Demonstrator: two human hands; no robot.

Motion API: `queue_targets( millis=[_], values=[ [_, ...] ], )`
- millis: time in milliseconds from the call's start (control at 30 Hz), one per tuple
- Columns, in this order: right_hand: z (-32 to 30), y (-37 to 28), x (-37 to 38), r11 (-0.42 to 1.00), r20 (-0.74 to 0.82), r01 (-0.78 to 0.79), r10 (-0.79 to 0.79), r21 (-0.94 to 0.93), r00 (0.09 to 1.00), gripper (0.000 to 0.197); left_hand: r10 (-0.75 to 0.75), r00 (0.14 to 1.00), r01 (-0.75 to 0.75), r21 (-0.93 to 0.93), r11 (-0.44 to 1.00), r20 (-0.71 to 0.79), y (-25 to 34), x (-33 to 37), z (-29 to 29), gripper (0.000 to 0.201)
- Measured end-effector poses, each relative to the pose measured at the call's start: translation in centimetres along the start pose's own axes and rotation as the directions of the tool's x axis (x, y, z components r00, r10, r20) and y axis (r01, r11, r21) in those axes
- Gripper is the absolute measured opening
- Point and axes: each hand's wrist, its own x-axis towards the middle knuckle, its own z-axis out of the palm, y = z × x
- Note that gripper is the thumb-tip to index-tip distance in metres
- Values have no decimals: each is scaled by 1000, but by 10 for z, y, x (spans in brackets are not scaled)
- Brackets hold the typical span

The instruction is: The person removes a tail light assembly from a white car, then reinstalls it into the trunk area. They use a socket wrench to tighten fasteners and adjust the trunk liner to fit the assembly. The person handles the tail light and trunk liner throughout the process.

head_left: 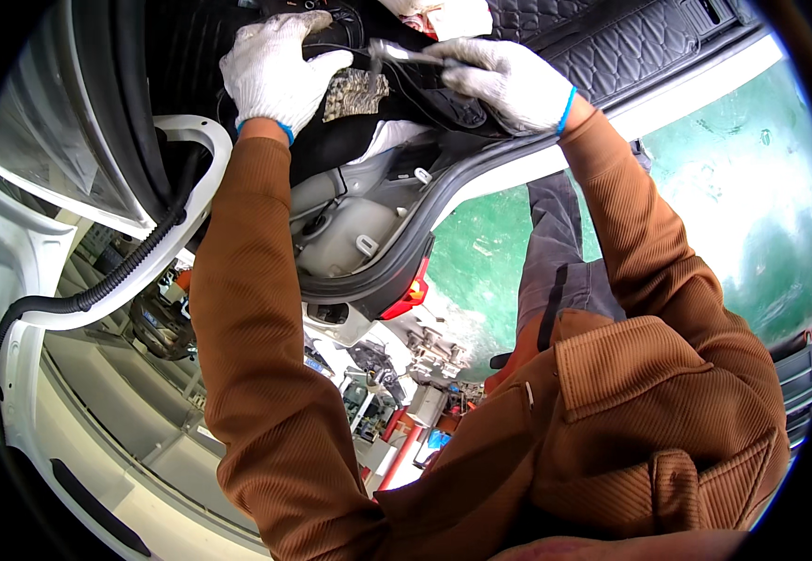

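Note:
My left hand [280,70], in a white knit glove with a blue cuff, lies over the black trim inside the open rear of a white car. Its thumb stands apart from the fingers, and no held thing shows in it. To its right, my gloved right hand [509,84] grips the thin handle of a silvery tool with a crosswise head [376,58], whose exact kind is blurred. Below the tool lies a crinkled, mottled beige-grey piece [356,94]. A thin dark cable runs between my hands.
A white plastic tank [355,234] sits in the open side cavity, beside a black rubber seal [462,182] and a red tail light [411,290]. A black corrugated hose [111,280] follows the raised white tailgate frame. Quilted black lining [621,56] covers the far right; a white bundle [453,17] lies beyond.

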Motion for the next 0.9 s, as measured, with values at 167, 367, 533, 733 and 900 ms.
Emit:
queue_targets(
  millis=[167, 367, 533, 733, 900],
  values=[
    [49, 2, 20, 970, 367, 165, -89, -181, 926, 44, -93, 987, 93, 13, 996, 131, -1, 0, -3, 31],
    [104, -1, 70, 946, 465, 151, 0, -287, 885, 39, -99, 990, 97, 19, 995, 103, -3, 4, 5, 24],
    [110, -2, 90, 933, 563, 159, 54, -322, 825, 41, -141, 981, 149, -47, 988, 132, -4, 5, 4, 23],
    [112, 23, 102, 959, 619, 45, 144, -279, 772, 37, -102, 988, 101, 20, 995, 116, -6, 5, 5, 26],
    [116, 54, 101, 995, 609, -74, 99, -67, 787, 33, -120, 984, 119, 19, 993, 133, -4, 8, 7, 26]
  ],
)
